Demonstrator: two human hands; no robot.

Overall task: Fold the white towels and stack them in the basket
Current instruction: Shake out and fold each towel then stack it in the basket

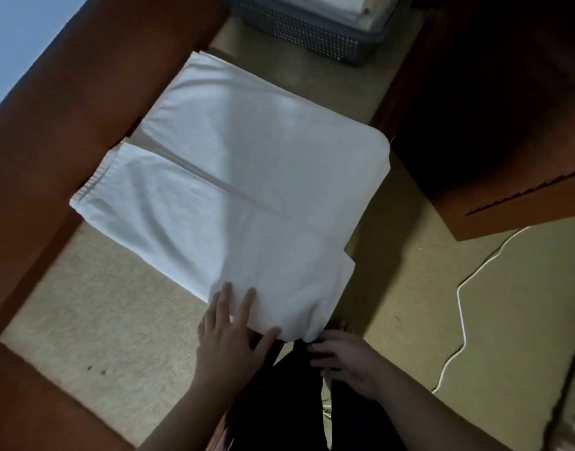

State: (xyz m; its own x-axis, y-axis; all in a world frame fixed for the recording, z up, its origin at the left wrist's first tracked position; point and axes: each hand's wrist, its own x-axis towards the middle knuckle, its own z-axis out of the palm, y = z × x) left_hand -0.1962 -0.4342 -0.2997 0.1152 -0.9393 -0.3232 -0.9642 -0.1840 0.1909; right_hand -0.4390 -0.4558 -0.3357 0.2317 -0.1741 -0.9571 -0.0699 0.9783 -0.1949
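A white towel (234, 177) lies spread on the beige floor, partly folded, with a seam running across its middle. My left hand (229, 333) rests on the towel's near edge, fingers straight on top and thumb along the hem. My right hand (344, 359) sits just below the towel's near right corner with fingers loosely curled; whether it holds the cloth is unclear. A grey perforated basket (299, 30) stands at the far end and holds folded white towels (351, 8).
Brown wooden furniture (68, 109) borders the floor on the left and near side. A dark wooden cabinet (494, 125) stands on the right. A white cable (462, 314) snakes over the floor at right. My dark-clothed legs (299, 402) are below the towel.
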